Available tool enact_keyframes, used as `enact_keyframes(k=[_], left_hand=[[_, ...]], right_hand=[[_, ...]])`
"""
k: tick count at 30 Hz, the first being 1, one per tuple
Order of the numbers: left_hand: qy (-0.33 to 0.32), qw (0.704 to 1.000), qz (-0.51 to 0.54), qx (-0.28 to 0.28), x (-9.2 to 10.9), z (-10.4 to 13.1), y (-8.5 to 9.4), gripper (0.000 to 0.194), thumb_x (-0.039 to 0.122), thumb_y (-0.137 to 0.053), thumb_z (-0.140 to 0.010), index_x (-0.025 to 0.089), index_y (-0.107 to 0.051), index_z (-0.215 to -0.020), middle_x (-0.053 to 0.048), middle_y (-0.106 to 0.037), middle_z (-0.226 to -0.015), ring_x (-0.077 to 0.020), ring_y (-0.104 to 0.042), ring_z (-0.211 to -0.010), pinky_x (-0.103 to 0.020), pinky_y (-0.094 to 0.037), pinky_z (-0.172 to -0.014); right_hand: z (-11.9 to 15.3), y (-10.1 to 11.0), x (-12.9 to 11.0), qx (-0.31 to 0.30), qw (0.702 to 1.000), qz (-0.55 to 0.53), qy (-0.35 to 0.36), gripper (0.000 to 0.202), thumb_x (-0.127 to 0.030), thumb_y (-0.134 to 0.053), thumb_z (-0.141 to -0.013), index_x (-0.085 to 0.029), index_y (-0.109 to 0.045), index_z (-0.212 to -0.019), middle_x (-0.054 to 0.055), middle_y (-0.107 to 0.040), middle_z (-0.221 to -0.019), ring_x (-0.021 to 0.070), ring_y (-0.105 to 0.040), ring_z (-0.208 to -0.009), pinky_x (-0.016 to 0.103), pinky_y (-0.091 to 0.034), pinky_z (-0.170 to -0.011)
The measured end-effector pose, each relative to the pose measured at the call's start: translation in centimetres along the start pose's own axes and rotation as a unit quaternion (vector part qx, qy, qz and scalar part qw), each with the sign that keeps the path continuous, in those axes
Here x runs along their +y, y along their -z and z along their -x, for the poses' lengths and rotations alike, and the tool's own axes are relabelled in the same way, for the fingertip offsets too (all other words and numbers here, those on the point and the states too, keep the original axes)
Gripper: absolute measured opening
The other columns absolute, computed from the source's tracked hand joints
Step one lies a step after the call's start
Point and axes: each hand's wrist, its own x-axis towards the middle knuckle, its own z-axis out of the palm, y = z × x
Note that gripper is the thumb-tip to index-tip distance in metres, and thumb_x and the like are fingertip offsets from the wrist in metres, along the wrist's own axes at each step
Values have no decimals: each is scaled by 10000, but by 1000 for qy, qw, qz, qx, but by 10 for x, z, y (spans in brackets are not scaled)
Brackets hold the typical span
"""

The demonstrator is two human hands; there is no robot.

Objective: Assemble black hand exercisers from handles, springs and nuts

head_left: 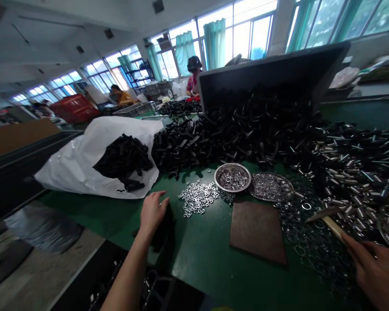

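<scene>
My right hand (381, 270) is wrapped round the wooden handle of a hammer (333, 225). Its head rests over or just above the loose metal rings (300, 250) and screws at the right. My left hand (153, 211) is above the green table beside the white bag, thumb apart from the fingers, with nothing visible in it. Small shiny nuts (199, 196) lie in a loose heap to its right. Between my hands is a flat brown square plate (257, 231). Behind it stand a round metal bowl (232, 177) of small parts and a shallow dish (270, 186) of similar pieces.
A large pile of black parts (236, 134) spills from a tipped dark bin (266, 77). Metal screws (353, 177) spread at the right. A white bag (84, 147) holds black pieces at the left. More black parts sit below the near edge. Co-workers sit farther back.
</scene>
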Motion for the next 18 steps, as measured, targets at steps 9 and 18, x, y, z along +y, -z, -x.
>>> enact_keyframes(k=[9, 18], left_hand=[[-122, 989, 83, -24, 189, -163, -71, 305, 198, -556, -810, 200, -622, -1108, -117, -536, -1212, -244, -508, -1110, -335, -430, -905], [-59, 990, 121, -29, 202, -203, -69, 208, 241, -593, -757, 138, -598, -938, -131, -599, -999, -278, -568, -988, -381, -436, -848]], right_hand=[[-44, -5, -49, -27, 994, -51, 94, 340, -263, -430, -847, -239, -620, -1128, 114, -621, -1032, 282, -566, -959, 434, -457, -815], [-86, 5, -50, -90, 985, -141, 35, 273, -240, -439, -884, -230, -671, -1028, 92, -635, -969, 232, -559, -929, 384, -476, -811]])
